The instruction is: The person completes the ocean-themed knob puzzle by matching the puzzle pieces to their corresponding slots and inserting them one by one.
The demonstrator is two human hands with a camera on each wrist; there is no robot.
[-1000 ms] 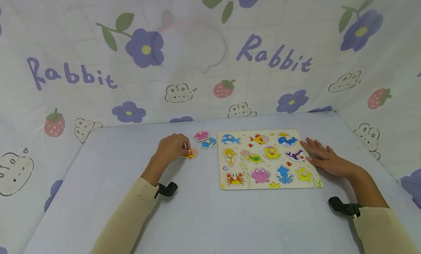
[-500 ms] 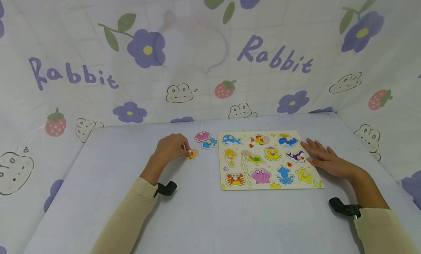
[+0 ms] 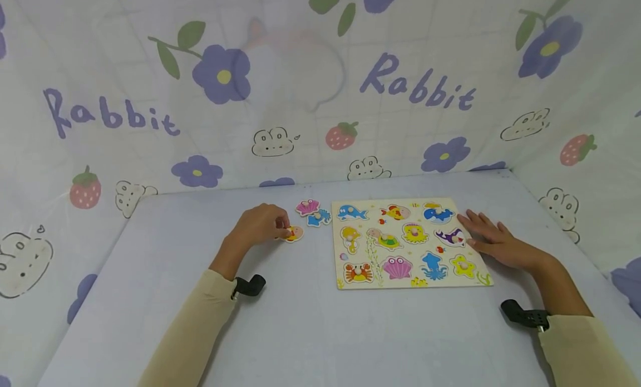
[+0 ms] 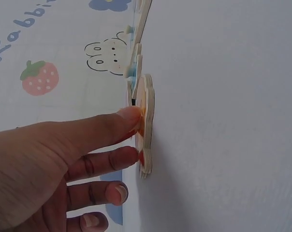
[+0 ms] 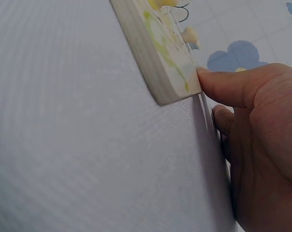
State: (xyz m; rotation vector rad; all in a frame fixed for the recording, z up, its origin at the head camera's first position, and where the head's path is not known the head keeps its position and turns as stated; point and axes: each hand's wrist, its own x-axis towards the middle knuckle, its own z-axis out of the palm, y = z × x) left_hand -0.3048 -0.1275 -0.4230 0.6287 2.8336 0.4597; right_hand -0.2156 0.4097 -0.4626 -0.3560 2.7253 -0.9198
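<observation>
My left hand pinches a small wooden fish puzzle piece in yellow, red and pale pink, left of the puzzle board. In the left wrist view thumb and fingertips meet at the face of the fish piece; its knob is hidden behind them. The wooden peg puzzle board lies flat, printed with sea animals, and several of its shapes bear knobs. At the board's right edge my right hand rests with fingers stretched out, the thumb touching the edge. The right wrist view shows that thumb against the board's side.
Just beyond the left hand lie a pink shell piece and a blue piece, overlapping, both with knobs. A white cloth covers the table. Patterned curtain hangs along the table's back and right edges.
The left wrist and forearm have shifted slightly left and down, while the fingers stay on the fish piece. The right hand and the board have kept their places.
</observation>
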